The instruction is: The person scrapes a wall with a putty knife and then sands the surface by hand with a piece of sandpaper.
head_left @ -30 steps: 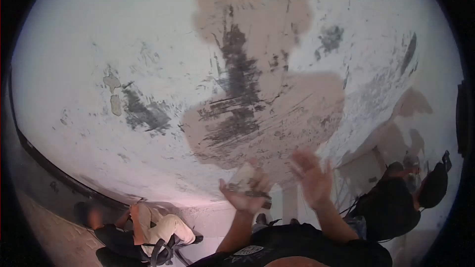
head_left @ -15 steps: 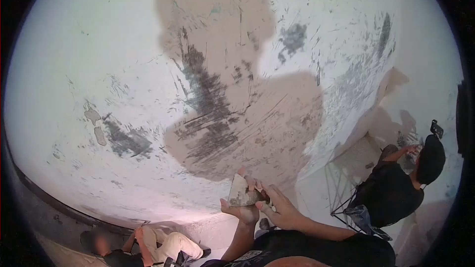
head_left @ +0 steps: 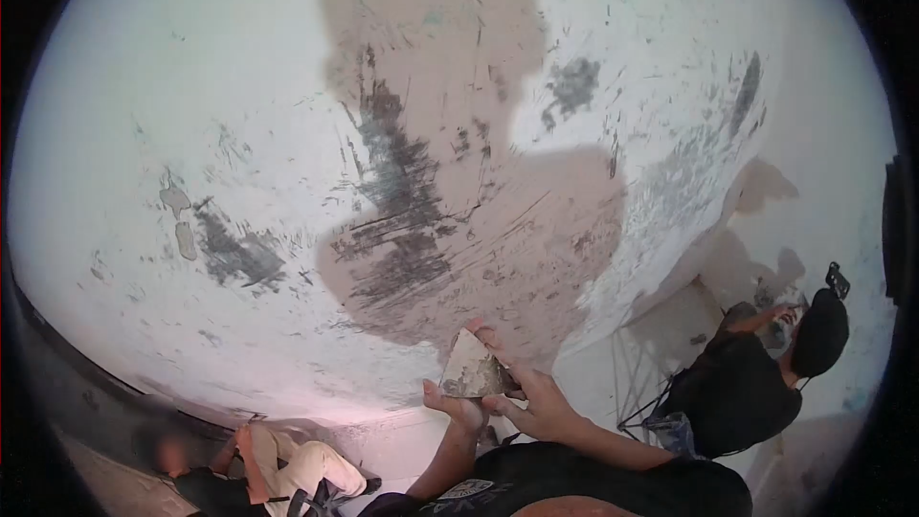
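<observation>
A putty knife (head_left: pixel 473 370) with a pale, dirt-smeared, roughly triangular blade is held in front of my body, below the wall. My left hand (head_left: pixel 461 412) supports the blade from below and behind, its thumb sticking up at the left edge. From the right, my right hand (head_left: pixel 548 406) grips the knife, fingers along the blade's side and thumb at its lower corner. Dark handle parts show only slightly between the hands. Facing me is a white wall (head_left: pixel 517 297) with dark scraped patches, scratches and my shadow on it.
At the right, a person in black (head_left: pixel 742 388) sits on a folding chair close to the side wall. Another person (head_left: pixel 225 483), wearing light trousers, sits low at the left. A dark ledge (head_left: pixel 105 369) runs along the wall's lower left.
The putty knife has turned so its blade looks more pointed at the top, and my right hand has closed in around it. My view has shifted slightly.
</observation>
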Tool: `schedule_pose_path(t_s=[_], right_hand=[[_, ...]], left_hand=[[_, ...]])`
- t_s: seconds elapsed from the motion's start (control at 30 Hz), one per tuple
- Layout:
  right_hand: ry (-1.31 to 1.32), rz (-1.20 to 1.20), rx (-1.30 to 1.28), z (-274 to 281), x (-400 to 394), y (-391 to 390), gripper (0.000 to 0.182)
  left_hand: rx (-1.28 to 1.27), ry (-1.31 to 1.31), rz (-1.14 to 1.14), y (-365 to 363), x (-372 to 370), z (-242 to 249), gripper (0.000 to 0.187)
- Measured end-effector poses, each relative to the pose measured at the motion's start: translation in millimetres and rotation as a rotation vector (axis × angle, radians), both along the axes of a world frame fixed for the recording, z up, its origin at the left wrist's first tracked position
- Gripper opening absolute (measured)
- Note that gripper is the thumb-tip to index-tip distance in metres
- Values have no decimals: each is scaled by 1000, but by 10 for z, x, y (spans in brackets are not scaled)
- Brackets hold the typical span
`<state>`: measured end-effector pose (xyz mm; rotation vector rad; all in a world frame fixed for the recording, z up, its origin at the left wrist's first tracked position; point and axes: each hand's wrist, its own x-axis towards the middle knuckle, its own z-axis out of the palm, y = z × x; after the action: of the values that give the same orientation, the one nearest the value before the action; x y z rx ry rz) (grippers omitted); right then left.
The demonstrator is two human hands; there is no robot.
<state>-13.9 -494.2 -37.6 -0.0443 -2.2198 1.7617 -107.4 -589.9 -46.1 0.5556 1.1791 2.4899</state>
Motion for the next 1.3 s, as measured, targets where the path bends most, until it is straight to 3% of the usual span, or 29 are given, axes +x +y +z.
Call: schedule_pose_path(t_s=[0.07, 0.17, 0.23, 0.33, 0.47, 0.53, 0.6, 0.63, 0.7, 0.73, 0.8, 1.0, 1.07, 1.23, 1.3], right_hand=[[-23, 12, -38, -17, -6, 25, 74], [-46, -10, 142, -13, -60, 93, 70], [365, -151, 207, -22, -171, 104, 75], [318, -196, 260, 204, -249, 246, 74], [581, -387, 451, 862, -603, 503, 78], [645, -428, 503, 1219, -776, 590, 78], [657, -446, 606, 1556, -940, 662, 75], [655, -451, 604, 1627, -1105, 715, 75], [928, -516, 655, 1716, -1436, 821, 72], [929, -523, 652, 1790, -1515, 857, 72], [880, -593, 693, 1941, -1639, 918, 71], [908, -737, 832, 2123, -1870, 999, 70], [867, -712, 822, 2145, -1827, 1020, 68], [890, -766, 819, 2121, -1884, 968, 65], [787, -727, 820, 2118, -1807, 957, 66]], left_hand=[[9, 62, -59, -4, -31, -13, 115], [-34, 148, -135, 22, -64, 15, 119], [-81, 184, -167, 56, -86, 80, 124], [-38, 202, -131, 148, -223, 306, 114], [-142, 1000, 625, 344, -845, 971, 91], [-176, 1194, 813, 372, -1057, 1328, 86], [-286, 1767, 1039, 368, -1170, 1756, 59], [-285, 1769, 1033, 408, -1292, 1863, 59], [-423, 2045, 1088, 497, -1498, 2042, 51], [-419, 2051, 1082, 524, -1540, 2125, 51], [-691, 1983, 1164, 577, -1610, 2302, 59], [-596, 1966, 1175, 812, -1912, 2438, 48], [-553, 1990, 1270, 773, -1990, 2445, 42], [-450, 1937, 1289, 856, -2057, 2416, 34], [-452, 1943, 1285, 858, -2048, 2405, 32]])
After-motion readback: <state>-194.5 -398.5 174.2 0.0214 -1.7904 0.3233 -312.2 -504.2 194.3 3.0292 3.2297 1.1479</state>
